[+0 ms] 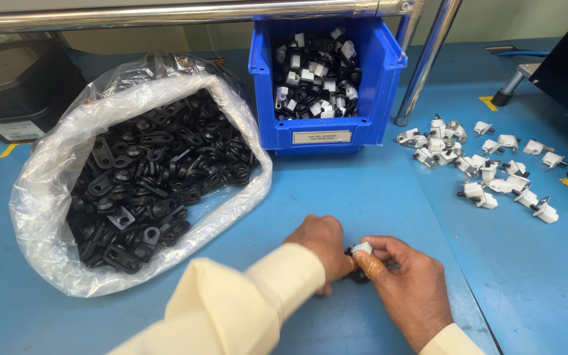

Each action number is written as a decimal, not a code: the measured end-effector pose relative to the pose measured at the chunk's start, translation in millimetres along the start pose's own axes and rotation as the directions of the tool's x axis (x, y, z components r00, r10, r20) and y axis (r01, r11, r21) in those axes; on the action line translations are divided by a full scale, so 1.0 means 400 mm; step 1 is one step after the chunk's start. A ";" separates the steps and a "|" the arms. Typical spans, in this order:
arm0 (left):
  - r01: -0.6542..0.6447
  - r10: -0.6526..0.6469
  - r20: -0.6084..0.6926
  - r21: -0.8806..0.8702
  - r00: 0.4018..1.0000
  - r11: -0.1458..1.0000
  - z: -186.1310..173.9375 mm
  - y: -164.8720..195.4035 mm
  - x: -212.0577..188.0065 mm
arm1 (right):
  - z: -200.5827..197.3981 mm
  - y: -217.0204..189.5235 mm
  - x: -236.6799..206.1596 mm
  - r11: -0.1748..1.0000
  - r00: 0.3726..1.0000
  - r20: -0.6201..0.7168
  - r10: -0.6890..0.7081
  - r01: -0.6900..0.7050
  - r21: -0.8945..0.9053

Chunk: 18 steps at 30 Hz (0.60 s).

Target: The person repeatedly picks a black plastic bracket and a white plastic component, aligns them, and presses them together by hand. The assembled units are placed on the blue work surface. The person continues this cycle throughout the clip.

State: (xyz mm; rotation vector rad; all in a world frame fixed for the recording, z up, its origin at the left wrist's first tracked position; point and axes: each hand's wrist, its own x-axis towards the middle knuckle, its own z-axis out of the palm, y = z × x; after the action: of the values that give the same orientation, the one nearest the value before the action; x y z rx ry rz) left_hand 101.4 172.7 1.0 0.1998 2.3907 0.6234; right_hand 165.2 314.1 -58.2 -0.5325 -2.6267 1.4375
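Both my hands meet low on the blue bench; left hand curled, right hand pinching one small white clip against one black bracket held between them; one clear bag of black brackets, too many to count, lies left; one blue bin behind; roughly twenty loose white clips right.

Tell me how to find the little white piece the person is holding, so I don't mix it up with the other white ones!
Start at the big clear bag of black parts on the blue table, then look below it to where the left hand and right hand meet. The small white piece sits pinched between their fingertips against a black part. Unlike the loose white pieces scattered at the right, it is held.
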 end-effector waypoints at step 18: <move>0.114 0.069 0.255 -0.639 0.965 0.761 0.021 -0.128 0.076 | 0.018 0.016 -0.021 0.759 0.778 0.010 -0.628 0.615 -0.212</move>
State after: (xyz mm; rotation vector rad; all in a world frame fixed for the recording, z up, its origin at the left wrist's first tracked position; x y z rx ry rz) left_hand 83.8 140.1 -46.3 -0.0527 1.7849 1.2895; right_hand 173.0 308.5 -66.6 0.2843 -2.5365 0.9225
